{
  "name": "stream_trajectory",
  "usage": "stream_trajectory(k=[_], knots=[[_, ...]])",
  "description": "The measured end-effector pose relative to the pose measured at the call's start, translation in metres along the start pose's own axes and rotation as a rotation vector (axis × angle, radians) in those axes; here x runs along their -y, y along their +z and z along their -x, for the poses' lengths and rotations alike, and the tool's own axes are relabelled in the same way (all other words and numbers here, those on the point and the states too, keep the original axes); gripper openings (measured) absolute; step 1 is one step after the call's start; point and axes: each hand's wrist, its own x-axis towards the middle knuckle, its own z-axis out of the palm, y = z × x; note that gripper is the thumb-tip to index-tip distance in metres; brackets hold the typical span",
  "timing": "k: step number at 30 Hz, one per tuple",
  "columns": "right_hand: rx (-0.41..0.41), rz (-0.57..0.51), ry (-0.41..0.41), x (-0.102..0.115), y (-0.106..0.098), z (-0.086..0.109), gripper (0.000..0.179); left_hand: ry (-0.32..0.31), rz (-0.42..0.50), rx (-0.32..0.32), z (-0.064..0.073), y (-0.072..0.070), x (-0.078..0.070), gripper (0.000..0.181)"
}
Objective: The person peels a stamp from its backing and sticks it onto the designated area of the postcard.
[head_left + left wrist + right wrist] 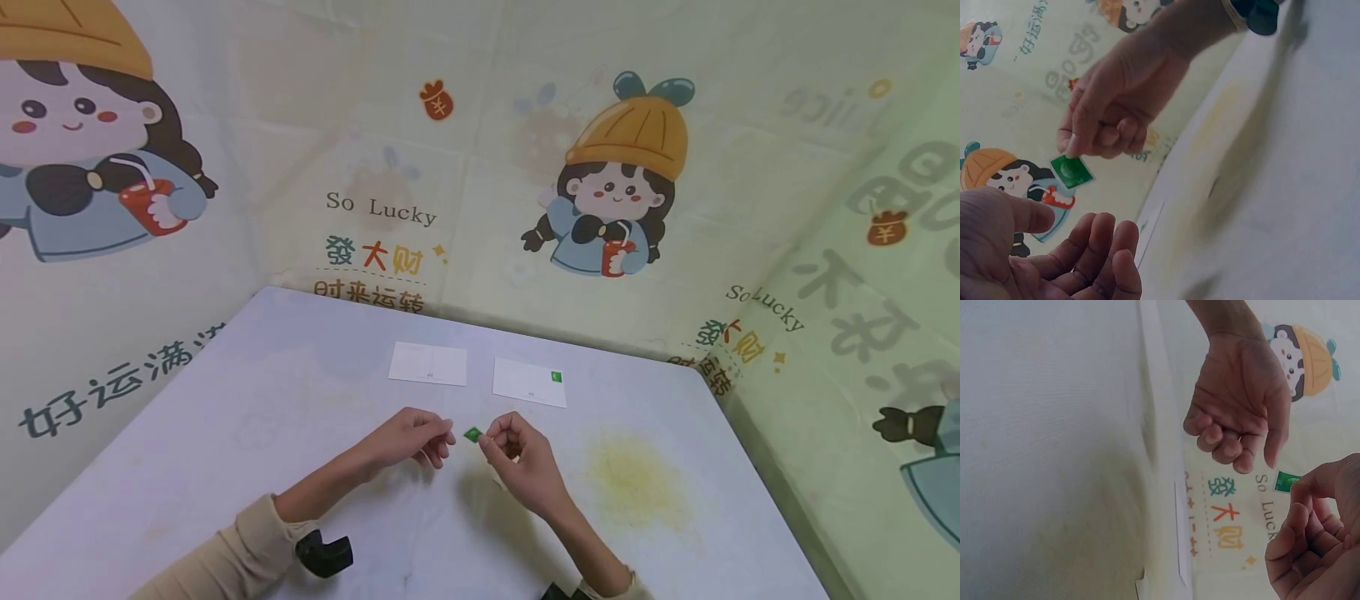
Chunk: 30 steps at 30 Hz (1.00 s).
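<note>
Green stamp (472, 435) — slanted, corner leftward — between hands (414, 437) (527, 468)

The print (430, 375) on the left white card (426, 358) is too small for reading; the right hand (529, 468) hides one corner of the green stamp (472, 434).

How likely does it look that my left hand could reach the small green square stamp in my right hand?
Probably yes: the left hand holds nothing, and the small green square stamp juts towards it from the pinch of the right hand, with nothing visible in the way.
</note>
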Motion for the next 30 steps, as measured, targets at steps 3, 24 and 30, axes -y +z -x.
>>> stream_trajectory(k=[3,24,30], knots=[[-0.012,0.015,-0.031,0.000,0.001,0.002,0.011,-0.025,0.094,0.047,0.002,0.003,-0.002,0.045],[-0.046,0.205,-0.301,-0.001,0.004,0.008,0.020,-0.070,0.248,0.094,0.008,0.014,-0.015,0.036],[-0.053,0.311,-0.382,-0.003,0.005,0.009,0.023,-0.053,0.240,0.091,0.009,0.014,-0.016,0.031]])
